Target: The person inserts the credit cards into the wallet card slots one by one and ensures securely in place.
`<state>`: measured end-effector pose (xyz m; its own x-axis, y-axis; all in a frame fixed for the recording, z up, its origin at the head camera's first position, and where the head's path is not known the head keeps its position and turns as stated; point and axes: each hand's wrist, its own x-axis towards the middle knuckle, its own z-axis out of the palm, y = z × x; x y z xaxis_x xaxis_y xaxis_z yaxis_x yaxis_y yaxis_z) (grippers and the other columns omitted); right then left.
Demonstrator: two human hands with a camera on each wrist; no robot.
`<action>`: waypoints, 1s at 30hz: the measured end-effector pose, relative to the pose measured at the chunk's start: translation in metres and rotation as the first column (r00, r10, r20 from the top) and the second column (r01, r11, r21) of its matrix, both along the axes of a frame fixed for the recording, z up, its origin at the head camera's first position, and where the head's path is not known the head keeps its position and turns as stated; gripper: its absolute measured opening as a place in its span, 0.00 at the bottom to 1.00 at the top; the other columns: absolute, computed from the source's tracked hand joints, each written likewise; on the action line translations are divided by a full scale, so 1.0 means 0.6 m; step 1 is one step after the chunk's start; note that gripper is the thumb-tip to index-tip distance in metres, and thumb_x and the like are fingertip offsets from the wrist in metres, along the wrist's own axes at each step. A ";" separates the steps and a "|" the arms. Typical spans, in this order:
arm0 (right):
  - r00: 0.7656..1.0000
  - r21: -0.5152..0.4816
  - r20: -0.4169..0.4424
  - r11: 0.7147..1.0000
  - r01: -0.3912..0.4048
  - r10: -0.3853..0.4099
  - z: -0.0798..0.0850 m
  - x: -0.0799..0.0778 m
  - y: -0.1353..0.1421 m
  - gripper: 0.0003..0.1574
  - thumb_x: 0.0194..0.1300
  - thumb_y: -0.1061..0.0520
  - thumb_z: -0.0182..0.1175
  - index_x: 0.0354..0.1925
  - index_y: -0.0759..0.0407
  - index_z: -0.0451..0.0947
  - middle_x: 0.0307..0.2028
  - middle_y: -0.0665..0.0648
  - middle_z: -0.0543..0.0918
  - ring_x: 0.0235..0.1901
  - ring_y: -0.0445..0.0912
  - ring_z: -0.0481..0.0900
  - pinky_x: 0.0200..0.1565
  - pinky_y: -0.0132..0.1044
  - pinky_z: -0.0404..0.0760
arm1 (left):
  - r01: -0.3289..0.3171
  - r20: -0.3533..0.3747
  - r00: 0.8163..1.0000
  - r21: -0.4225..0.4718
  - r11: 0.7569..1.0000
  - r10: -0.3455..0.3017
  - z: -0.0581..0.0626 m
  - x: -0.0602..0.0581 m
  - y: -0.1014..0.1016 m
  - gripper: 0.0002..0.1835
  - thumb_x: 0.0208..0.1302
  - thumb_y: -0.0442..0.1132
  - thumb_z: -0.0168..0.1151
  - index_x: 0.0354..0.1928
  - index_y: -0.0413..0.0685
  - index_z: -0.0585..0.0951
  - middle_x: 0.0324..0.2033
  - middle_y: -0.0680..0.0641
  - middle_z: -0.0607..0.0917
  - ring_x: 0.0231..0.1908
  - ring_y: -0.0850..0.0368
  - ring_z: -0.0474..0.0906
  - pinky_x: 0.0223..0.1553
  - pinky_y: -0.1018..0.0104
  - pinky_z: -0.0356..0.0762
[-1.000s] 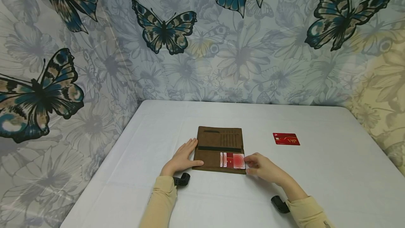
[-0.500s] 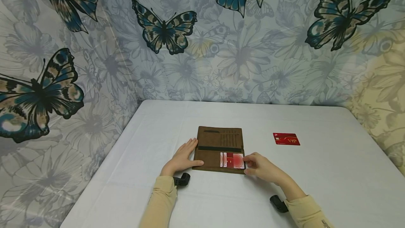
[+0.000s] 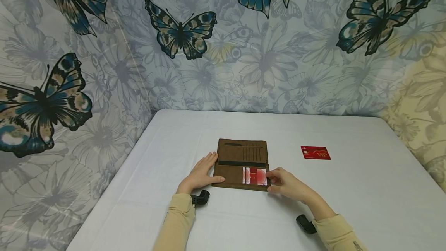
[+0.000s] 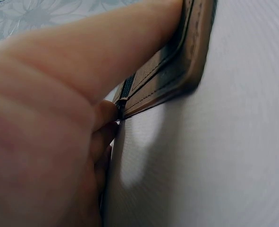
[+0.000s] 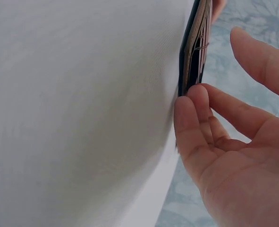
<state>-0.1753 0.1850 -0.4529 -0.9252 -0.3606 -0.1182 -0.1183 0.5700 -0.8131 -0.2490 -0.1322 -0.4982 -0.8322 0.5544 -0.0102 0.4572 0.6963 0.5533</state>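
Note:
A brown wallet lies unfolded on the white table, with a dark band across its middle. Several red and pink cards overlap in its lower half, and the rightmost, a pink-red card, sits by the right edge. My left hand rests at the wallet's left side, its thumb laid on the lower flap and its fingers along the edge. At the right edge, my right hand touches the pink-red card with its fingertips. In the right wrist view, the thumb stands apart from the fingers at the wallet's edge.
A red VIP card lies flat on the table, right of the wallet. Behind the table hangs a butterfly-patterned cloth. Black wrist devices are worn at both sleeves.
The pink-red card has slid slightly left into the wallet, and my right hand has moved left with it. My left hand and the VIP card have stayed in place.

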 end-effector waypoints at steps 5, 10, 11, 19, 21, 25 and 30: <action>1.000 0.014 0.003 1.000 0.001 -0.001 -0.001 -0.002 -0.002 0.30 0.54 0.60 0.68 0.52 0.72 0.72 0.40 0.56 0.70 0.41 0.48 0.68 0.43 0.39 0.73 | -0.001 0.003 1.000 0.008 1.000 0.001 0.002 0.001 0.000 0.51 0.56 0.62 0.59 0.71 0.41 0.50 0.70 0.43 0.48 0.69 0.53 0.38 0.67 0.56 0.35; 1.000 0.019 0.006 1.000 -0.017 0.017 -0.002 -0.002 -0.003 0.33 0.52 0.61 0.68 0.53 0.74 0.71 0.41 0.57 0.70 0.43 0.49 0.68 0.47 0.45 0.73 | -0.001 0.005 1.000 0.003 1.000 0.001 0.002 0.001 -0.001 0.51 0.56 0.63 0.59 0.71 0.41 0.49 0.70 0.44 0.48 0.69 0.53 0.38 0.67 0.56 0.34; 1.000 0.021 0.005 1.000 -0.022 0.021 -0.002 -0.002 -0.004 0.33 0.52 0.61 0.69 0.54 0.74 0.70 0.42 0.57 0.70 0.43 0.50 0.69 0.48 0.46 0.73 | -0.001 0.007 1.000 0.002 1.000 0.001 0.001 0.001 -0.001 0.51 0.56 0.63 0.59 0.71 0.41 0.49 0.70 0.44 0.48 0.69 0.53 0.38 0.67 0.56 0.34; 0.999 0.026 -0.002 0.998 -0.049 0.049 -0.002 -0.002 -0.005 0.36 0.51 0.60 0.69 0.56 0.73 0.69 0.44 0.58 0.69 0.45 0.52 0.68 0.51 0.51 0.70 | -0.002 0.012 1.000 0.006 1.000 0.002 0.003 0.001 -0.001 0.51 0.56 0.62 0.60 0.72 0.41 0.49 0.70 0.43 0.48 0.69 0.53 0.38 0.67 0.56 0.34; 0.998 0.027 -0.001 0.998 -0.060 0.060 -0.002 -0.002 -0.004 0.37 0.52 0.59 0.69 0.56 0.72 0.68 0.44 0.58 0.69 0.46 0.52 0.67 0.51 0.51 0.70 | -0.003 0.013 1.000 0.004 1.000 0.002 0.003 0.002 0.000 0.51 0.56 0.62 0.59 0.72 0.41 0.49 0.70 0.43 0.48 0.69 0.53 0.38 0.67 0.56 0.34; 0.997 0.033 0.003 0.996 -0.082 0.082 -0.001 -0.002 -0.003 0.38 0.51 0.59 0.69 0.57 0.72 0.68 0.44 0.58 0.68 0.46 0.52 0.66 0.51 0.51 0.69 | -0.003 0.015 1.000 0.008 1.000 0.003 0.005 0.002 0.000 0.51 0.56 0.62 0.60 0.71 0.41 0.49 0.70 0.43 0.48 0.69 0.53 0.38 0.67 0.56 0.33; 0.994 0.027 0.028 0.994 -0.102 0.101 0.000 -0.001 -0.003 0.40 0.52 0.58 0.69 0.59 0.71 0.66 0.46 0.60 0.66 0.48 0.54 0.65 0.53 0.53 0.67 | -0.005 0.014 1.000 -0.007 1.000 0.005 0.006 0.002 0.000 0.51 0.57 0.62 0.59 0.72 0.41 0.49 0.71 0.44 0.47 0.69 0.53 0.38 0.67 0.56 0.33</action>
<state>-0.1761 0.1831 -0.4529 -0.8804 -0.4487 -0.1535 -0.1557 0.5792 -0.8002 -0.2480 -0.1319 -0.4948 -0.8349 0.5499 -0.0257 0.4455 0.7024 0.5552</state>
